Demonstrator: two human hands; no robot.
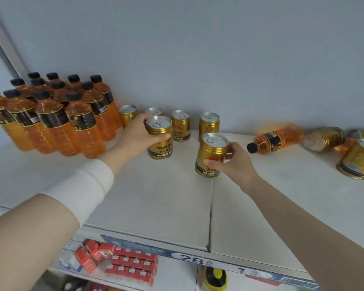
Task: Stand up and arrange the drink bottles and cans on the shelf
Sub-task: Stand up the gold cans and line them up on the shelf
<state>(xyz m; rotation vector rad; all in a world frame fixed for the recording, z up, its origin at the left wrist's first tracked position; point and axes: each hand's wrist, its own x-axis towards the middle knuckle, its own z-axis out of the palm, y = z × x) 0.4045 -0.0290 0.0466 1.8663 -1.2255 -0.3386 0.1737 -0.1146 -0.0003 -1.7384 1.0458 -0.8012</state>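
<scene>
1. On the white shelf (156,196), left of centre, the left hand (135,135) grips an upright gold can (159,141), with the thumb across its front and the fingers round the back.
2. To its right and nearer the front edge, the right hand (235,162) grips a second gold can (211,152), which tilts slightly. Whether its base touches the shelf cannot be told. The two hands are apart.
3. Behind them, four standing cans (180,124) form a loose row near the back wall.
4. At far left, a block of orange bottles (51,118) with black caps stands upright, closely packed.
5. At right, one fallen bottle (278,137) lies on its side, cap toward the hands. Beside it a fallen can (325,139) lies on its side, and a leaning can (357,162) sits at the frame edge.
6. Below, red boxes (132,263) lie on a lower level.
</scene>
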